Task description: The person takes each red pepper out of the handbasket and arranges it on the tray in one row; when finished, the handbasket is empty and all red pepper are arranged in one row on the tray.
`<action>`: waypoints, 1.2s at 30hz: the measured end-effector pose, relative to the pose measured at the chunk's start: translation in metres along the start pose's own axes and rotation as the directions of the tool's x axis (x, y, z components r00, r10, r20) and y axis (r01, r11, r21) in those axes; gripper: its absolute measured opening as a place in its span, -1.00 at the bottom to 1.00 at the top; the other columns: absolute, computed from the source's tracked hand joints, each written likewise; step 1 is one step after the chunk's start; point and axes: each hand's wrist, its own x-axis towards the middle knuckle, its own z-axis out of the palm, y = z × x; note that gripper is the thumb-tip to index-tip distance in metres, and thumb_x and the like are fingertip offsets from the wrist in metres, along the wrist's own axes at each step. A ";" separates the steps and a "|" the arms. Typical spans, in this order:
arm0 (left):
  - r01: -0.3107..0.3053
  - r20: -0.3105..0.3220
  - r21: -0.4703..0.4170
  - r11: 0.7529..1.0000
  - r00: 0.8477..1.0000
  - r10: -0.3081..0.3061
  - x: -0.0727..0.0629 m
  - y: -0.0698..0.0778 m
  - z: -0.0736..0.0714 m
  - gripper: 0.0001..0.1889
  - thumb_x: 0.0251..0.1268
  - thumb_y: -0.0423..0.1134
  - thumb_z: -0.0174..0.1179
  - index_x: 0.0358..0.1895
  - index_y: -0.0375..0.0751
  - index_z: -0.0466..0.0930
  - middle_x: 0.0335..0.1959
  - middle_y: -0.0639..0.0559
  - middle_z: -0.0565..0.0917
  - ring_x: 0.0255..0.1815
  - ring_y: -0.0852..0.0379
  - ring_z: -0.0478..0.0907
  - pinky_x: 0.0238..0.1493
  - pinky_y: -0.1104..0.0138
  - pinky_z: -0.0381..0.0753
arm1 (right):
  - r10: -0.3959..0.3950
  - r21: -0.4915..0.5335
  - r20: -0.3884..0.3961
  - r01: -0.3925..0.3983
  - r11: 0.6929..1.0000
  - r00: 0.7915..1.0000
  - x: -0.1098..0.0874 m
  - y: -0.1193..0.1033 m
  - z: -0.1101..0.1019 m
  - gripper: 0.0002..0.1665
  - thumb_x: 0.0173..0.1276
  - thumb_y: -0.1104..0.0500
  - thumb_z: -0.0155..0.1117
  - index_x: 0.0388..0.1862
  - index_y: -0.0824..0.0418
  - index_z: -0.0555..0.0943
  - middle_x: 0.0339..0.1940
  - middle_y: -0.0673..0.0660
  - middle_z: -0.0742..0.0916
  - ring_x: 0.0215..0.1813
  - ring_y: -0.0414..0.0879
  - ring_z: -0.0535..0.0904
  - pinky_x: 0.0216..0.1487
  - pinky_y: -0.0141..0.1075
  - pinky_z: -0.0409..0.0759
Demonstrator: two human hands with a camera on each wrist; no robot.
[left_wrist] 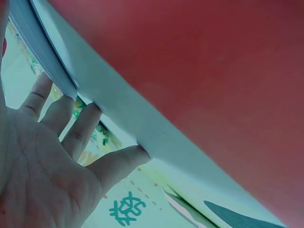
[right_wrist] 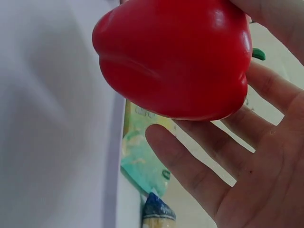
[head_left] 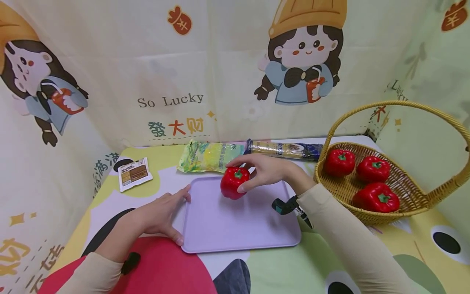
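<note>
The pepper is above the tray, pinched between thumb and fingers of the right hand. The left hand, fingers spread, touches the tray's left edge. The basket stands right of it.

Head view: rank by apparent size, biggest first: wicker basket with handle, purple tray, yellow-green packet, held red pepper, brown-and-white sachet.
1. Wicker basket, handle included
2. Purple tray
3. Yellow-green packet
4. Held red pepper and brown-and-white sachet: about alike, so not ranked
</note>
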 end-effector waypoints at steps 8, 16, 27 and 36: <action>0.005 0.009 0.018 1.000 1.000 -0.005 -0.001 0.001 -0.003 0.33 -0.46 0.46 0.59 0.51 -0.01 0.17 0.31 -0.09 0.46 0.16 0.01 0.42 0.17 0.01 0.57 | -0.010 0.043 0.011 0.009 0.999 1.000 0.013 -0.001 0.010 -0.10 0.13 0.06 0.62 0.46 0.03 0.46 0.30 0.00 0.59 0.30 0.00 0.50 0.05 -0.13 0.72; 0.014 0.013 0.013 1.000 1.000 -0.014 -0.004 -0.002 -0.002 0.38 -0.47 0.47 0.59 0.54 -0.08 0.14 0.27 -0.05 0.48 0.17 0.00 0.42 0.18 -0.02 0.56 | -0.033 0.055 0.009 0.032 0.998 0.999 0.028 -0.001 0.021 -0.10 0.15 0.04 0.59 0.47 0.00 0.45 0.31 -0.01 0.58 0.32 -0.01 0.48 0.10 -0.08 0.70; 0.036 0.017 0.009 0.999 0.999 -0.036 0.004 -0.002 0.000 0.27 -0.51 0.47 0.60 0.45 0.07 0.25 0.35 -0.04 0.44 0.20 0.02 0.40 0.17 -0.01 0.58 | -0.086 0.062 -0.024 0.087 0.994 0.996 0.037 0.003 0.032 -0.26 0.23 0.04 0.53 0.40 -0.04 0.53 0.39 -0.05 0.53 0.41 -0.08 0.39 0.22 -0.12 0.62; 0.050 0.026 -0.015 0.999 0.998 -0.049 0.003 0.000 -0.001 0.33 -0.48 0.43 0.61 0.52 0.00 0.19 0.36 -0.05 0.43 0.25 -0.03 0.39 0.22 -0.05 0.58 | -0.120 -0.003 -0.041 0.120 0.993 0.992 0.047 0.004 0.039 -0.30 0.29 0.05 0.49 0.41 -0.10 0.55 0.34 -0.04 0.55 0.35 -0.15 0.42 0.27 -0.10 0.56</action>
